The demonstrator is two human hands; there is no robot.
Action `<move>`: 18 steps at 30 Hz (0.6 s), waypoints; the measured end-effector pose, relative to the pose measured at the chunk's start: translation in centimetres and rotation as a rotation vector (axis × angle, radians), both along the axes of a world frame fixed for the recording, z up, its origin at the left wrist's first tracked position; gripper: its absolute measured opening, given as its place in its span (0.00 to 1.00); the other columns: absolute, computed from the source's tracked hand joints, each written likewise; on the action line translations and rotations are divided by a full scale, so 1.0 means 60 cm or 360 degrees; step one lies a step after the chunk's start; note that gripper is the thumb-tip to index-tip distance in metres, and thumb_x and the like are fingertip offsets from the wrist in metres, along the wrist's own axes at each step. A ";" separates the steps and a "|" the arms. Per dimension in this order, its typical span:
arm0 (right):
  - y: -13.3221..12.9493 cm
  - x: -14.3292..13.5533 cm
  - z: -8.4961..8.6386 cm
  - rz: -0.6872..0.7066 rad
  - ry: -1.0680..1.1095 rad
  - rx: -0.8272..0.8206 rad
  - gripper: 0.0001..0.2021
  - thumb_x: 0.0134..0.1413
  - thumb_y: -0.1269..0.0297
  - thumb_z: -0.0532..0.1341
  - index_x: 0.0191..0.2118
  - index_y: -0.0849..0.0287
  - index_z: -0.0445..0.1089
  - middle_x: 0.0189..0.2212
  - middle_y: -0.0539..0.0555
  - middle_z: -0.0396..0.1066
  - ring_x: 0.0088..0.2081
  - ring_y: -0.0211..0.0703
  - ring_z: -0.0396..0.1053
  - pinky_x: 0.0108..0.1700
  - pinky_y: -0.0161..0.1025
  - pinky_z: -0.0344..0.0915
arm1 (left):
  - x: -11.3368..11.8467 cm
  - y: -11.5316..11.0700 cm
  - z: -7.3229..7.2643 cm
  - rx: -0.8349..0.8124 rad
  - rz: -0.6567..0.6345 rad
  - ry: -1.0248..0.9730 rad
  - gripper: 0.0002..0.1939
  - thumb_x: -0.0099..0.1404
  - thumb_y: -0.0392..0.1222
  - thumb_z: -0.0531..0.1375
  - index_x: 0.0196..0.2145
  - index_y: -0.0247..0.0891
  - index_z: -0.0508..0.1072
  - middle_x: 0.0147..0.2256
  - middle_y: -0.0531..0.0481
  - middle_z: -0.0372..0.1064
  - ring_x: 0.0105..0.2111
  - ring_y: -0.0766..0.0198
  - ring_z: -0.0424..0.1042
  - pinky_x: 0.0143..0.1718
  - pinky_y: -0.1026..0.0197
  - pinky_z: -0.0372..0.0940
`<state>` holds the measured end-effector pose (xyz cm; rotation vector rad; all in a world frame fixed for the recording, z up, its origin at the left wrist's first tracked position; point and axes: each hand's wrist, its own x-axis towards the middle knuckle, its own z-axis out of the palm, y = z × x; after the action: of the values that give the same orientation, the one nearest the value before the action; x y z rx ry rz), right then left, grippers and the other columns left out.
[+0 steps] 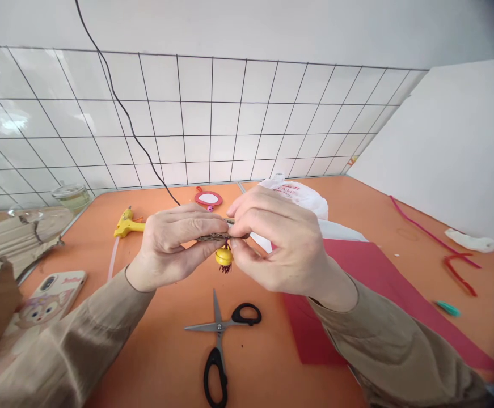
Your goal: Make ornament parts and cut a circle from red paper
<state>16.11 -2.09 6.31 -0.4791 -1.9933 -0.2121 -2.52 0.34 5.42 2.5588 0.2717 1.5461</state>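
Lettering: red on one bag (315, 199), too blurred to read
Your grip: left hand (176, 241) and right hand (278, 241) pinch one cardboard piece (210, 237)
Yellow bell (223, 257): one, beneath
Scissors (219, 327): one pair

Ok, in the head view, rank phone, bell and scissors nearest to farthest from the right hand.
1. Bell: just left of the right hand.
2. Scissors: left and lower in view.
3. Phone: well to the left.
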 end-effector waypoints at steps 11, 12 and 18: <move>0.006 0.014 0.010 -0.0035 -0.0151 -0.0076 0.08 0.52 0.76 0.62 0.39 0.61 0.69 0.34 0.57 0.74 0.38 0.47 0.72 0.41 0.47 0.71 | -0.007 0.002 0.005 -0.0055 0.0020 -0.0084 0.16 0.62 0.29 0.64 0.44 0.47 0.79 0.33 0.49 0.80 0.34 0.59 0.77 0.34 0.55 0.73; 0.007 0.014 0.009 -0.0061 -0.0164 -0.0053 0.07 0.53 0.76 0.62 0.38 0.61 0.70 0.33 0.57 0.74 0.38 0.47 0.72 0.40 0.48 0.71 | -0.006 0.002 0.005 -0.0060 0.0026 -0.0078 0.16 0.62 0.30 0.64 0.44 0.47 0.79 0.33 0.49 0.80 0.33 0.59 0.77 0.34 0.55 0.73; 0.014 0.010 0.001 -0.0117 -0.0119 0.0182 0.07 0.52 0.78 0.60 0.29 0.59 0.67 0.28 0.56 0.73 0.35 0.47 0.72 0.35 0.46 0.70 | -0.006 0.001 0.007 -0.0054 0.0047 -0.0047 0.15 0.62 0.31 0.63 0.44 0.48 0.79 0.32 0.51 0.80 0.33 0.59 0.77 0.35 0.54 0.73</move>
<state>16.69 -1.26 6.34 -0.4772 -2.0252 -0.3924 -2.89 0.39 5.83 2.5154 0.3307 1.5740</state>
